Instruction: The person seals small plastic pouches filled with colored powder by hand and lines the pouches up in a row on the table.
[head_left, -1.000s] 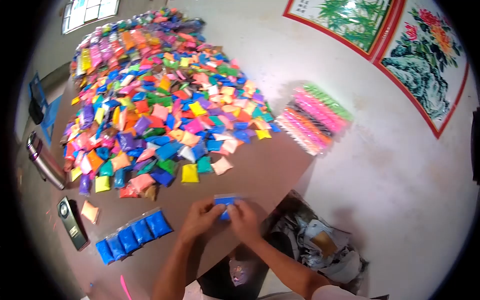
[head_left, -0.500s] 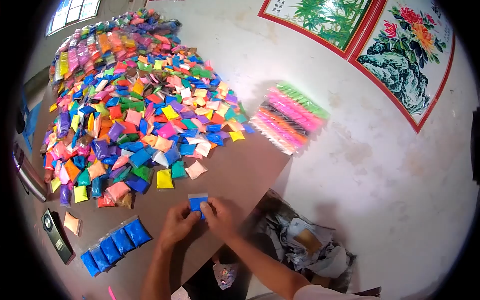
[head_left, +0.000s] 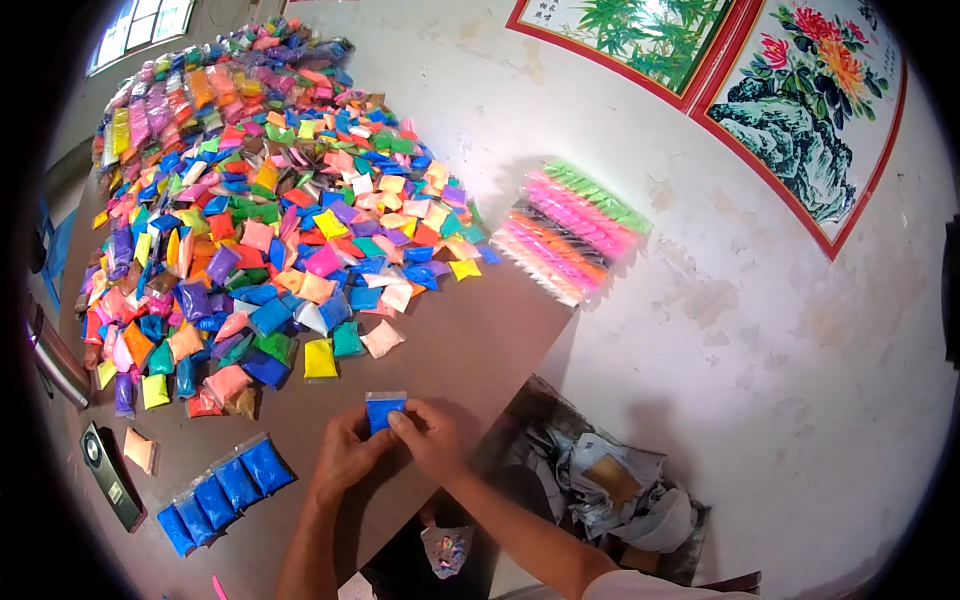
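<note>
Between my two hands, just above the near part of the brown table (head_left: 480, 350), is a small clear packet of blue clay (head_left: 384, 411). My left hand (head_left: 350, 447) grips its left lower side. My right hand (head_left: 428, 436) pinches its right side, with the thumb across the front. The clear top strip of the packet points away from me. To the left of my hands lies a row of several blue packets (head_left: 226, 494), side by side and overlapping. A yellow packet (head_left: 320, 359) rests beyond my hands at the front of the big pile.
A large heap of colourful packets (head_left: 270, 230) covers the table's far left. Bundled colourful twisted sticks (head_left: 575, 230) lie at the table's right corner by the wall. At left are a phone (head_left: 110, 475), a peach packet (head_left: 139, 450) and a metal flask (head_left: 58, 355). Below right, a box holds crumpled paper (head_left: 620, 490).
Both hands have shifted slightly left with the blue packet, and more of its front now shows. The whole view has also moved a little. The row of blue packets lies as before.
</note>
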